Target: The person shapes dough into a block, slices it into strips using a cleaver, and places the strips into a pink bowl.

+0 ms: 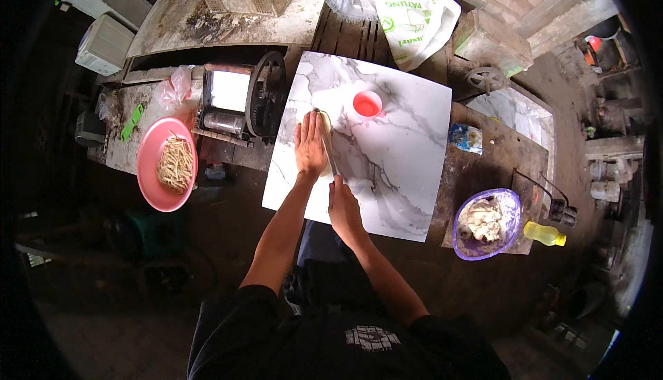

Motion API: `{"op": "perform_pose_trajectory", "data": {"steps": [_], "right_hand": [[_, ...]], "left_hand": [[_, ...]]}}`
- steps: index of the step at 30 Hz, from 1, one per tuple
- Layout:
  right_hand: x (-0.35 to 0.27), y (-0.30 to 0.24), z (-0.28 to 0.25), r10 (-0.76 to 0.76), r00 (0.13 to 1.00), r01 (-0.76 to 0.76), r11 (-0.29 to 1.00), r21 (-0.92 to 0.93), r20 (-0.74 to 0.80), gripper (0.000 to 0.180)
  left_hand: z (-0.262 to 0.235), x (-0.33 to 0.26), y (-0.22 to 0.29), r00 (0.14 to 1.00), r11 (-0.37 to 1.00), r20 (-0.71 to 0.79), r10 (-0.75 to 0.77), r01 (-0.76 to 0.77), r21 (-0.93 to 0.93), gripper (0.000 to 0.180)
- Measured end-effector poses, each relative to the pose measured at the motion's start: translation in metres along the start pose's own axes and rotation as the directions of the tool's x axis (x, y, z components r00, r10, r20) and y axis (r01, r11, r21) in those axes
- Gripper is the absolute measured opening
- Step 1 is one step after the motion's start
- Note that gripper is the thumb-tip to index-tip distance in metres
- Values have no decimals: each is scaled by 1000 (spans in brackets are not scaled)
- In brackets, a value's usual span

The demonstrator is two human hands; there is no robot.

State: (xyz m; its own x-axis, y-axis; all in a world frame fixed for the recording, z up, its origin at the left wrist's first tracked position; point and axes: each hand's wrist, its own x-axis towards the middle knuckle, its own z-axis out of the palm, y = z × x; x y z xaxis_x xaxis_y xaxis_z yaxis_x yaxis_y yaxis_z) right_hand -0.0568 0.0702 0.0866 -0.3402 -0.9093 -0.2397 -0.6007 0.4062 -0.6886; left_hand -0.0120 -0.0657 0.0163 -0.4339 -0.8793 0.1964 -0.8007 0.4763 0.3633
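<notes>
On a white marble-patterned board (pixel 394 166), my left hand (pixel 310 141) lies with its fingers stretched forward, pressing flat on a pale piece of what looks like dough (pixel 325 123). Most of that piece is hidden under the palm; its rounded far end shows beyond the fingertips. My right hand (pixel 345 207) is closed round the handle of a knife (pixel 328 148). The blade points away from me and runs along the right side of my left hand, against the pale piece. A pink cup (pixel 368 106) stands farther right on the board.
At left, a pink basin (pixel 146 173) holds cut pale strips beside a machine with a black wheel (pixel 266 93). To the right, a purple basin (pixel 456 231) holds a dough lump, near a yellow bottle (pixel 544 233). A white plastic bag (pixel 418 14) lies beyond the board.
</notes>
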Motion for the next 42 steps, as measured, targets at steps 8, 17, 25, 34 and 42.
{"op": "perform_pose_trajectory", "data": {"steps": [8,17,25,34,42], "right_hand": [[-42,26,16,-72,989,70,997,-24,-132,22],[-35,56,-4,-32,969,38,999,19,-246,23],[30,80,-15,-60,945,-23,969,-247,-323,29],[52,100,0,-240,906,58,886,-461,-348,31],[86,62,-10,-434,838,246,841,-482,-330,25]], "left_hand": [[8,4,-10,996,999,-82,34,-36,-29,47],[16,-4,-28,988,877,-157,11,-85,-472,42],[-7,-66,-2,999,881,-3,-52,44,-470,30],[-10,-70,6,990,856,64,-128,143,-497,30],[6,-48,2,997,900,-29,-77,57,-433,33]]}}
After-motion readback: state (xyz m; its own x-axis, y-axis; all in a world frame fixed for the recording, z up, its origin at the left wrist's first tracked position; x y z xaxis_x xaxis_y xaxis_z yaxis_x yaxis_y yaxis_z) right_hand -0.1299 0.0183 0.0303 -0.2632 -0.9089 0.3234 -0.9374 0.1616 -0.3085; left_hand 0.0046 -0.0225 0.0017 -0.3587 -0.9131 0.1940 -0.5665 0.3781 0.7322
